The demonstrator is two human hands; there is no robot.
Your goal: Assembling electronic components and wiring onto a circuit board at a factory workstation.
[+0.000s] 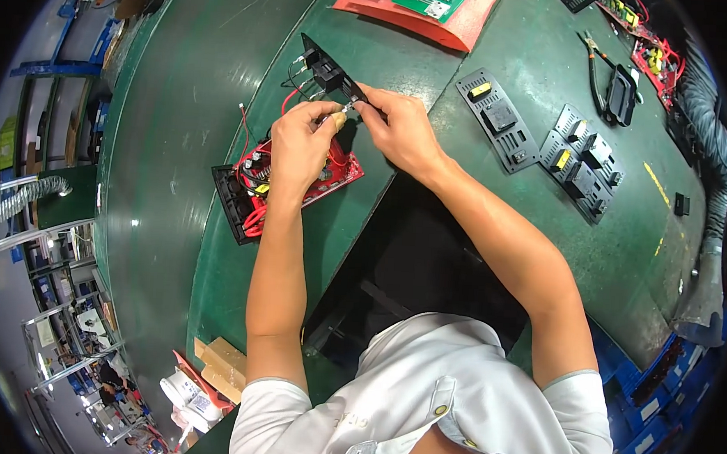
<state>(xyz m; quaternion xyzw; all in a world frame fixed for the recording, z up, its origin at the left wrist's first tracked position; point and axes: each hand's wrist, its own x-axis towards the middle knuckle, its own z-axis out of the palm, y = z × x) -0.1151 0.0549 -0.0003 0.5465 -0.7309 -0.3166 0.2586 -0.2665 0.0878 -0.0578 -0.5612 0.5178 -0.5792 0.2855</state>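
Observation:
My right hand (403, 132) grips the lower right end of a black slotted panel (329, 71), which is tilted up off the bench and carries sockets with wires on its back. Close against it, my left hand (302, 142) is closed in a pinch at the panel's lower end. A small light-coloured piece shows at its fingertips, too small to name. Beneath my left hand lies a red circuit board (346, 173) with coils, capacitors and red wires, partly hidden by the hand and forearm. A black end plate (231, 208) stands at the board's left end.
Several black panels with sockets (499, 121) lie to the right on the green bench (436, 91). Beyond them are pliers (594, 70) and a black tray (621, 94). Green boards (429, 0) rest on an orange sheet (447, 36) at the back. Another person's sleeve (706, 122) shows far right.

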